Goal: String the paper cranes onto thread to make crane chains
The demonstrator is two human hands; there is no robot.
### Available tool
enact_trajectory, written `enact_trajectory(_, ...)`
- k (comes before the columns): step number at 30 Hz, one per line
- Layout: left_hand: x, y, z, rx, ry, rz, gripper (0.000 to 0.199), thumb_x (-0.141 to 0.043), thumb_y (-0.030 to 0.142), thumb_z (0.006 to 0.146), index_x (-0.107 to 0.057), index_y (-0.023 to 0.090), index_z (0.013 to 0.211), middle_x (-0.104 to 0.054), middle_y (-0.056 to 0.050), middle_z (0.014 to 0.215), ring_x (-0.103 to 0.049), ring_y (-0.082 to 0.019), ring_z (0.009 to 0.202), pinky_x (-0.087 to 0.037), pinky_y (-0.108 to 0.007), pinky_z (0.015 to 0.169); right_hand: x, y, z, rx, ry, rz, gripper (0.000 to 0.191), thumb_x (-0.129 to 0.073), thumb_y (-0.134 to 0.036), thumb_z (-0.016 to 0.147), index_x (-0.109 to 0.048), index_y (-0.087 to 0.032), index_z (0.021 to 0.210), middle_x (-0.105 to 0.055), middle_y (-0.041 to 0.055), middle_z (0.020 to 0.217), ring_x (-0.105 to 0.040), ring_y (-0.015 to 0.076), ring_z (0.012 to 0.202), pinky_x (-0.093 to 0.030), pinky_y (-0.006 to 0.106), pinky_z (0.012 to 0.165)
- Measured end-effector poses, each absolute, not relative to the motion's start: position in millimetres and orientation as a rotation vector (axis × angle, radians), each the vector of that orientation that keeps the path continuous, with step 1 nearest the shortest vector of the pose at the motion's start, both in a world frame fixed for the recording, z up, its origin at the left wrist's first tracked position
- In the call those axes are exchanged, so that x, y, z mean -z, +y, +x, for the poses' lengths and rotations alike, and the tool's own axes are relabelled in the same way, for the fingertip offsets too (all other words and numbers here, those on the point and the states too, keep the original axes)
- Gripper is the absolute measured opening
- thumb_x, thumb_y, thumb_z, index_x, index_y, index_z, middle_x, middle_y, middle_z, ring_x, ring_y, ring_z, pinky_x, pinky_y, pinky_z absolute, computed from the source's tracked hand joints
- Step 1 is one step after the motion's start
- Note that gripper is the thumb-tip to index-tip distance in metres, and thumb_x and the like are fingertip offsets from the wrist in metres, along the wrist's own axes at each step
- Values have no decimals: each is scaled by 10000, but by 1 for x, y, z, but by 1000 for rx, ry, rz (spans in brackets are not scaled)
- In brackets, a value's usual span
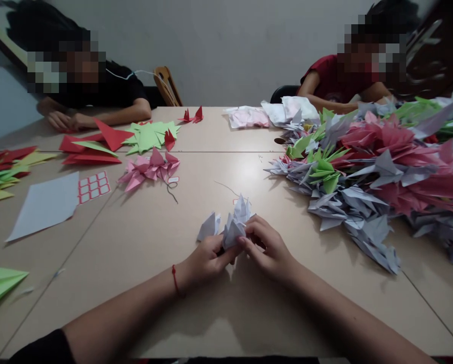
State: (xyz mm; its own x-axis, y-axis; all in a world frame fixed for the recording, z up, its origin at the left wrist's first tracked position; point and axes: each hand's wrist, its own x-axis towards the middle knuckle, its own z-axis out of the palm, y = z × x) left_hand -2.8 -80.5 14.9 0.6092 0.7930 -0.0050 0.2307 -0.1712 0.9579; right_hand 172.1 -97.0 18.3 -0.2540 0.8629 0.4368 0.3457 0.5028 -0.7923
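Several white folded paper cranes [234, 230] are gathered in my two hands at the middle of the table. My left hand [207, 260] is closed around them from below and the left, with a red string on its wrist. My right hand [270, 247] pinches their right side between thumb and fingers. Just behind my left fingers is another white folded piece [209, 226]; whether it touches the others I cannot tell. Beyond my hands a thin thread lies on the table, its small red-edged tag partly hidden by the cranes.
A large heap of white, pink and green paper cranes [386, 162] covers the right side. Pink cranes [150, 169], green folded pieces [150, 136], red folded pieces [97, 144], a white sheet [46, 205] and a label sheet [93, 187] lie left. Two people sit across the table.
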Motion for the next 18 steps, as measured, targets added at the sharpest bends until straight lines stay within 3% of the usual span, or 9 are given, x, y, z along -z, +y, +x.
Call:
enact_trajectory(7, -16, -79, -6, -582, 765, 1752, 499, -328, 507, 923, -554, 156, 649, -516, -17, 605, -462, -120, 582, -370, -266, 584, -20, -96, 175, -495, -1952, -1079, 132, -518, -180, 856, -518, -201, 725, -492, 84, 920, -449, 224, 927, -431, 404, 809)
enact_trajectory(12, -12, -78, -6, -607, 846, 1768, 493, -383, 545, 894, -531, 158, 626, -521, -13, 569, -457, -113, 543, -349, -259, 538, -19, -97, 173, -488, -1919, -1127, 154, -486, -148, 857, -496, -201, 712, -490, 82, 940, -420, 236, 957, -419, 428, 836)
enact_trajectory(18, -11, -81, -6, -626, 890, 1628, 516, -359, 591, 883, -507, 154, 651, -504, -1, 549, -435, -97, 503, -340, -244, 496, -24, -98, 174, -605, -2064, -1116, 154, -485, -237, 893, -610, -212, 807, -471, 95, 1092, -374, 266, 1084, -362, 501, 943)
